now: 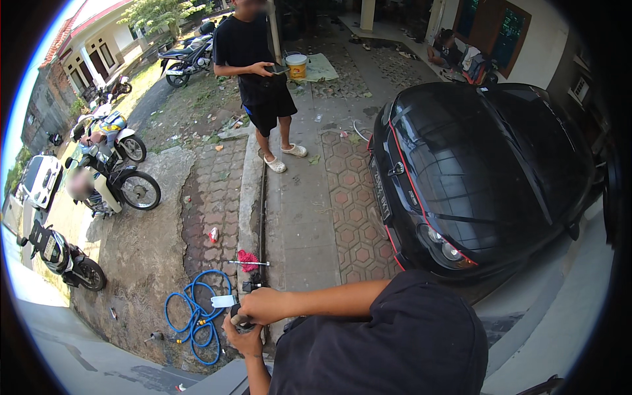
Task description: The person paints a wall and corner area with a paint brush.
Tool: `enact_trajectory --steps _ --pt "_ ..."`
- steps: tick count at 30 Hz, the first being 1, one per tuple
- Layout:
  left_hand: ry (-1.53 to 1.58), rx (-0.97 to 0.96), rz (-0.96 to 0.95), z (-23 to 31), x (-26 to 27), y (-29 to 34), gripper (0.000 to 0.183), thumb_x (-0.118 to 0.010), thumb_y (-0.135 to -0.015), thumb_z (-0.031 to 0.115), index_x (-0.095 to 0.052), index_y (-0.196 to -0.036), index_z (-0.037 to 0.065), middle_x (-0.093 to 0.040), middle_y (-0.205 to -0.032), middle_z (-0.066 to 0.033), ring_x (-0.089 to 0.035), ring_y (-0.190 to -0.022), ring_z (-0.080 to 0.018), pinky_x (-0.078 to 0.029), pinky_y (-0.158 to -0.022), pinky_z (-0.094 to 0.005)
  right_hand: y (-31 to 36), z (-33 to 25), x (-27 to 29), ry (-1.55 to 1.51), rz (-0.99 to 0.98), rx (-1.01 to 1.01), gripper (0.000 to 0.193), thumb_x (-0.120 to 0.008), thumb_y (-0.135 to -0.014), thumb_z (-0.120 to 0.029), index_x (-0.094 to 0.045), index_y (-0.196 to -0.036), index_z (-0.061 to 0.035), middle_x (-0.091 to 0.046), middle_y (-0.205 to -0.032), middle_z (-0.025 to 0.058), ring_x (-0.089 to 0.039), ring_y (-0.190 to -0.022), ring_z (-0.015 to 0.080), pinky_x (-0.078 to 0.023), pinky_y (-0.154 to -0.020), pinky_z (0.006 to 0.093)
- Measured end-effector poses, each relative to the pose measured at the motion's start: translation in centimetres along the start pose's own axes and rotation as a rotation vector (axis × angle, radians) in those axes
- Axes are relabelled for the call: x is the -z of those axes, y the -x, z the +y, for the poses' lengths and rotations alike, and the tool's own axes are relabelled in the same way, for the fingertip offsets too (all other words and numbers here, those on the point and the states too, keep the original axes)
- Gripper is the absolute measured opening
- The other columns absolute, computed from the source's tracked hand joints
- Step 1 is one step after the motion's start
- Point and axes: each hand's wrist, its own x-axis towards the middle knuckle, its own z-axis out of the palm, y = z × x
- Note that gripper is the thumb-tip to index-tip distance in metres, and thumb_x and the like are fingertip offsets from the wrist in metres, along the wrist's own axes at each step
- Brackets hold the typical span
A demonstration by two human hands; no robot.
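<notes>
Nozzle handle (238, 320) | both hands clenched on it: left (245, 337), right (262, 306) | blue hose (197, 316) beside

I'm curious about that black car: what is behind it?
Behind the black car a person sits on the porch floor before a brown door in a white wall. The car's rear end is out of sight, hidden by its own body.

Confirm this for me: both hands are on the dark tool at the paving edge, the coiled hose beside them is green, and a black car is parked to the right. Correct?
Not quite. The head view shows the coiled hose is blue, not green. The rest holds: the left hand and right hand are together on the dark tool at the paving edge, and a black car is parked to the right.
</notes>
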Motion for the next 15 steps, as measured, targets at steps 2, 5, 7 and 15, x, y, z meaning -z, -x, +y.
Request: enact_trajectory --steps 2,5,7,15 --pt "-0.006 -0.015 0.005 -0.3 0.0 0.1 0.074 -0.097 -0.059 0.020 -0.065 -0.124 0.005 -0.070 -0.113 -0.0155 -0.064 -0.108 -0.0397 -0.047 -0.098 -0.0476 0.1 -0.3 0.3 0.045 0.081 0.038 0.012 -0.072 -0.083 -0.019 -0.072 -0.083 -0.0063 -0.069 -0.077 0.0154 -0.070 -0.073 0.0393 -0.055 -0.064 0.0513" --pt "0.018 0.002 0.029 -0.4 0.2 0.2 0.075 -0.098 -0.059 0.020 -0.064 -0.124 0.005 -0.069 -0.113 -0.0155 -0.064 -0.108 -0.0399 -0.047 -0.098 -0.0479 -0.1 -0.8 0.9 0.063 0.056 0.030 0.012 -0.072 -0.083 -0.019 -0.072 -0.083 -0.0075 -0.069 -0.077 0.0140 -0.070 -0.073 0.0385 -0.054 -0.063 0.0506" --pt "0.047 0.033 0.048 -0.6 0.4 0.2 0.075 -0.098 -0.059 0.020 -0.064 -0.123 0.004 -0.069 -0.113 -0.0154 -0.064 -0.108 -0.0400 -0.047 -0.097 -0.0480 -0.3 -1.1 1.0 0.065 0.065 0.046 0.012 -0.072 -0.083 -0.020 -0.072 -0.083 -0.0080 -0.069 -0.077 0.0135 -0.070 -0.073 0.0380 -0.055 -0.063 0.0503" --pt "0.002 0.033 0.106 -0.3 2.0 0.3 0.068 -0.096 -0.059 0.020 -0.066 -0.119 0.006 -0.069 -0.112 -0.0132 -0.063 -0.106 -0.0388 -0.047 -0.096 -0.0478 -2.5 -1.7 -0.1 0.078 0.036 0.080 0.011 -0.074 -0.077 -0.020 -0.072 -0.076 -0.0099 -0.071 -0.074 0.0144 -0.071 -0.072 0.0397 -0.055 -0.064 0.0525"
